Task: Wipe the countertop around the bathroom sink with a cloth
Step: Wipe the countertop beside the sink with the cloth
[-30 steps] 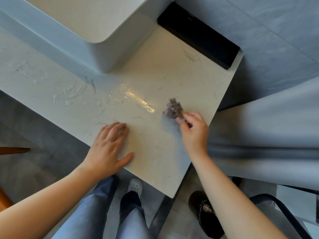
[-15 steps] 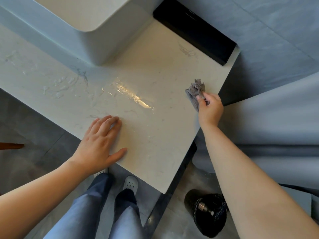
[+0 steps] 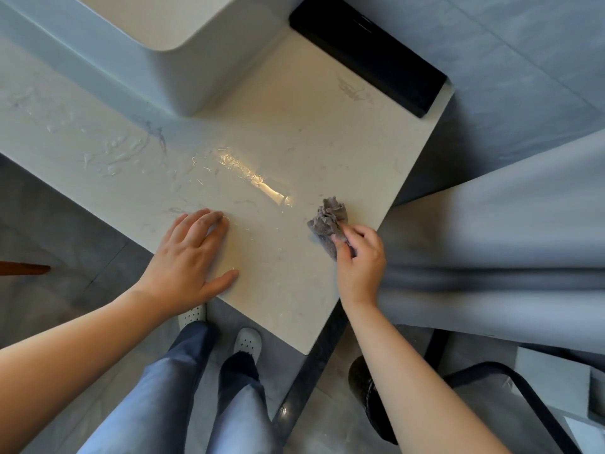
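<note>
A pale stone countertop (image 3: 314,119) fills the middle of the head view, with a white square sink basin (image 3: 170,60) standing on it at the top left. Water streaks and a bright wet patch (image 3: 258,181) lie in front of the basin. My right hand (image 3: 360,263) grips a crumpled grey cloth (image 3: 329,221) and holds it down on the counter near the right edge. Spread flat on the counter near the front edge, my left hand (image 3: 193,257) holds nothing.
A long black box (image 3: 370,50) lies at the counter's far right corner against the grey wall. Below the counter stand a black bin (image 3: 370,398) and a black-framed stand (image 3: 523,404). My legs and white shoes (image 3: 248,342) are at the front edge.
My right hand swept the cloth out toward the right edge and farther back, then returned it nearer and to the left. My left hand stayed flat in place.
</note>
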